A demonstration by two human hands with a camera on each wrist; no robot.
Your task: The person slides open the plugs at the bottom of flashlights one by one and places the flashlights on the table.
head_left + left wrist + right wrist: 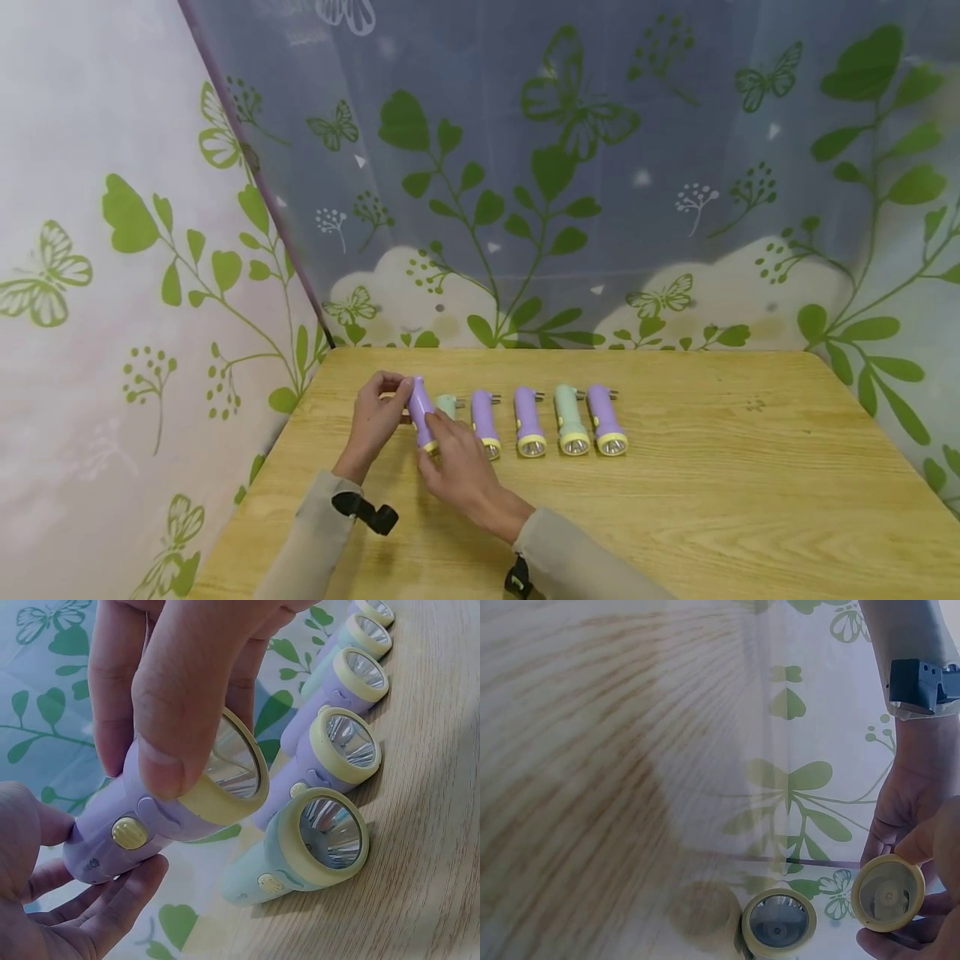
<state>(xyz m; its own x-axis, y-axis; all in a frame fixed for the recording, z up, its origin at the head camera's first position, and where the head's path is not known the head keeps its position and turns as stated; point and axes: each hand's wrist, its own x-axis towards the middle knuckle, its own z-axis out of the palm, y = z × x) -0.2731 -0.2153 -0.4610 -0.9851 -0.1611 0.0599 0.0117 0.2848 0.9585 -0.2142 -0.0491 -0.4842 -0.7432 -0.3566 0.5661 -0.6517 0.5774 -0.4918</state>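
A purple flashlight (pixel 112 844) with a pale yellow head ring and a yellow switch is held between both hands, tilted and raised off the table. My left hand (pixel 377 421) holds its tail end between thumb and fingers. At the lens end, my right hand (pixel 465 467) grips it, the thumb pressing just behind the ring. Right beside it, a mint green flashlight (pixel 259 862) lies on the table, partly hidden by the right hand in the head view. In the right wrist view, the held flashlight's round lens (pixel 889 894) faces the camera.
Several more flashlights lie in a row to the right, lenses toward me: purple (pixel 482 410), purple (pixel 527 408), mint green (pixel 567 408) and purple (pixel 602 408). Metal plug prongs stick out near their tails. The wooden table (pixel 750 467) meets patterned cloth walls (pixel 480 167).
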